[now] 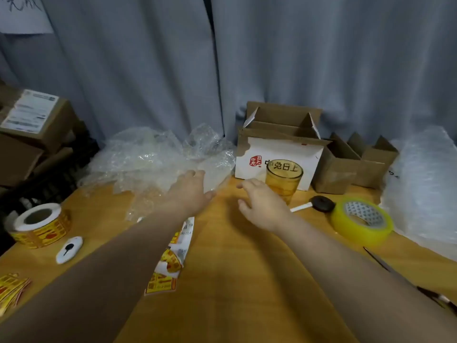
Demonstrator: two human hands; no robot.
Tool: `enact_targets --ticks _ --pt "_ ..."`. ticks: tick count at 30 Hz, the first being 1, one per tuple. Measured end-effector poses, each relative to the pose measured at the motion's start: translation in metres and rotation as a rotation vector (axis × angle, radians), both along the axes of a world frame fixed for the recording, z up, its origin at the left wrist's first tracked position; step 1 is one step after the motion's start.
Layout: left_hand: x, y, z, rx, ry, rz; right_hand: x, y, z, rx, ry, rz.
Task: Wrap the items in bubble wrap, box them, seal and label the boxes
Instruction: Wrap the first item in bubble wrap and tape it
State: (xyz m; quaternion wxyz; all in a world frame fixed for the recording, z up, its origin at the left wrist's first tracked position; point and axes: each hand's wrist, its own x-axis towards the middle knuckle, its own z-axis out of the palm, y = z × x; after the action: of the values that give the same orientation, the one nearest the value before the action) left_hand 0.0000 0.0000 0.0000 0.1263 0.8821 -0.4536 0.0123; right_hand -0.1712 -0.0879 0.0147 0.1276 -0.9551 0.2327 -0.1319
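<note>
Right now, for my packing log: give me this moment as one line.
left hand: open, at bubble wrap | right hand: open, empty, near glass | glass: unwrapped, on table | white box: open

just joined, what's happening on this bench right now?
A person is packing by hand. The left hand reaches, open, onto the bubble wrap at the back of the table. The right hand is open beside a glass that stands unwrapped before an open white box. The tape roll and label roll lie untouched.
</note>
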Motion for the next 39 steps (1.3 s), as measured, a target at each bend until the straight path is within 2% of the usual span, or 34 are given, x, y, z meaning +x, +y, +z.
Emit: enact_targets --ticks 4,6,7,11,14,17,19,21,25,27,29,31,36,37,39 --pt "0.028 -0.016 -0.018 0.185 0.118 0.124 0.035 -0.013 -0.013 0.230 -0.049 -0.049" --pt "0.042 -0.022 -0.024 0.195 0.114 0.105 0.057 -0.018 -0.019 0.411 -0.120 -0.084" --pt "0.048 -0.025 -0.025 0.134 0.099 0.092 0.066 -0.020 -0.020 0.522 -0.172 -0.108" --pt "0.053 -0.031 -0.015 -0.360 0.024 0.035 0.098 -0.022 -0.016 1.044 -0.390 -0.193" --pt "0.041 -0.031 0.001 -0.483 0.073 -0.204 0.116 -0.025 -0.005 1.260 -0.486 -0.228" --pt "0.031 -0.020 0.008 -0.402 0.118 -0.377 0.131 -0.030 0.005 1.316 -0.695 -0.263" --pt "0.032 -0.012 0.006 -0.333 0.117 -0.398 0.137 -0.033 0.012 1.186 -0.767 -0.299" --pt "0.037 -0.005 0.006 -0.313 0.117 -0.328 0.140 -0.037 0.019 1.109 -0.821 -0.303" --pt "0.053 0.005 0.013 -0.297 0.052 -0.011 0.137 -0.038 0.040 1.169 -0.828 -0.318" --pt "0.061 0.009 0.021 -0.266 -0.044 0.048 0.133 -0.037 0.048 1.120 -0.781 -0.316" --pt "0.068 0.012 0.032 -0.345 -0.089 0.073 0.125 -0.035 0.054 1.002 -0.686 -0.281" --pt "0.075 0.013 0.045 -0.423 -0.057 0.104 0.114 -0.039 0.054 0.654 -0.531 -0.266" --pt "0.082 0.004 0.074 -0.465 -0.071 0.045 0.084 -0.054 0.044 -0.553 -0.272 -0.136" --pt "0.079 0.001 0.081 -0.504 -0.081 0.030 0.079 -0.056 0.041 -0.680 -0.286 -0.143" --pt "0.072 -0.008 0.093 -0.583 -0.098 0.009 0.073 -0.062 0.045 -0.716 -0.245 -0.229"
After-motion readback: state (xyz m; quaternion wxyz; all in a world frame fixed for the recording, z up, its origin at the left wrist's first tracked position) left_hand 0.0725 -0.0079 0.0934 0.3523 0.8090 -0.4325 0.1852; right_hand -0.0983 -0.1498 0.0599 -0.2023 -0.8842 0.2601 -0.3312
